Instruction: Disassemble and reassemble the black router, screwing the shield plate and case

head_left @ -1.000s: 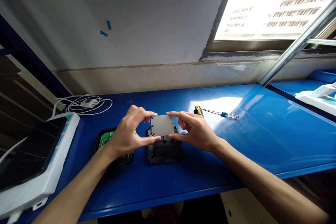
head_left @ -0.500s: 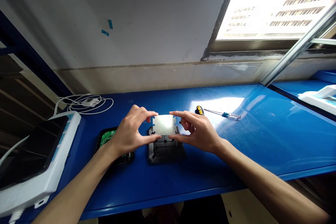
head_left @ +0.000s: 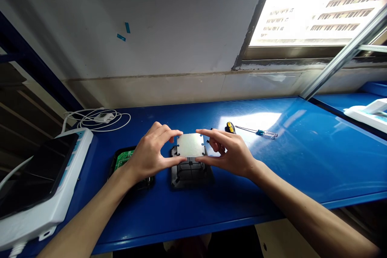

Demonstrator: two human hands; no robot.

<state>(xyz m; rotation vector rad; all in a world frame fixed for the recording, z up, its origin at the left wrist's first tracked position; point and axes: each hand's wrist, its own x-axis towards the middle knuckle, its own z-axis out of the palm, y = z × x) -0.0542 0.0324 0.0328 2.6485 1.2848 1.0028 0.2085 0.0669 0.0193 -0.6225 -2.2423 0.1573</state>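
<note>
Between my two hands is a thin, pale metal plate (head_left: pixel 190 145) with small notches along its side edges. My left hand (head_left: pixel 154 147) pinches its left corners, thumb at the near edge and forefinger at the far one. In the same way my right hand (head_left: pixel 231 151) grips the right corners. The plate is held above a black plastic housing (head_left: pixel 192 175) whose ribbed inside faces up; its far part is hidden behind the plate. Partly covered by my left wrist, a black case with a green circuit board (head_left: pixel 123 157) lies to the left.
Behind my right hand lie a black-and-yellow tool handle (head_left: pixel 230 127) and a screwdriver with a clear blue handle (head_left: pixel 266 133). A white device with a dark screen (head_left: pixel 38 169) stands at left, near a coiled white cable (head_left: pixel 104 117). A metal post (head_left: pixel 341 54) rises at right.
The plate has tilted slightly, and its bright glare has faded to an even grey. Both hands have shifted very little and keep their hold.
</note>
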